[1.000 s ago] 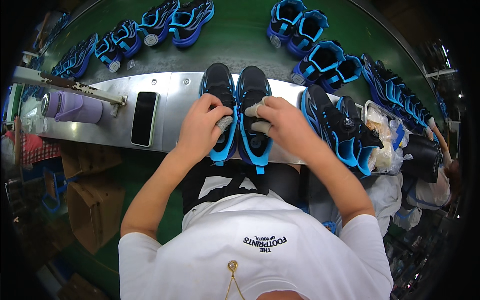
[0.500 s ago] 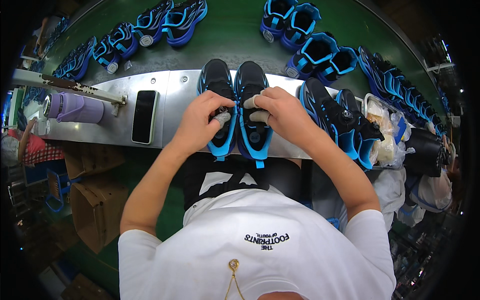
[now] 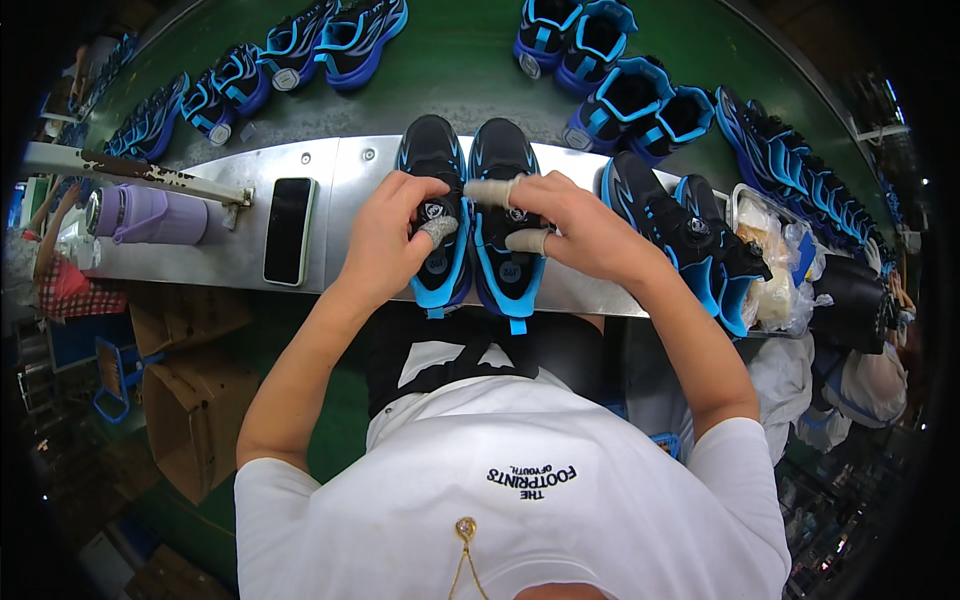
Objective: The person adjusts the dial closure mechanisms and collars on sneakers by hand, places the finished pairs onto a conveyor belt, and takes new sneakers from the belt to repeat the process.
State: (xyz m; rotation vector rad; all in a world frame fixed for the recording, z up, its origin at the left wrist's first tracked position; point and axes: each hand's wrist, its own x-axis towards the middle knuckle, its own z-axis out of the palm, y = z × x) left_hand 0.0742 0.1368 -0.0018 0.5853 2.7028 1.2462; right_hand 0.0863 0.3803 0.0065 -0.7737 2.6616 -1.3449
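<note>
Curled fingers of the left hand [image 3: 385, 240] close over the round dial on the tongue of the left shoe [image 3: 434, 215], the taped thumb pressing beside it. The right hand [image 3: 575, 225] bends the same way over the right shoe [image 3: 500, 225], two fingertips wrapped in pale tape, pinching at that shoe's dial. Both shoes are black with bright blue soles and trim, smooth and moulded, standing side by side, touching, toes pointing away, on a dull brushed metal shelf [image 3: 350, 175].

A black phone [image 3: 289, 230] in a pale case lies flat on the shelf to the left, and a lilac bottle [image 3: 150, 215] lies on its side further left. To the right, another pair of black and blue shoes [image 3: 680, 235] rests just beside the right wrist, next to crumpled clear plastic bags [image 3: 775, 265]. Beyond the shelf runs a green belt [image 3: 460, 70] carrying more pairs of the same shoes.
</note>
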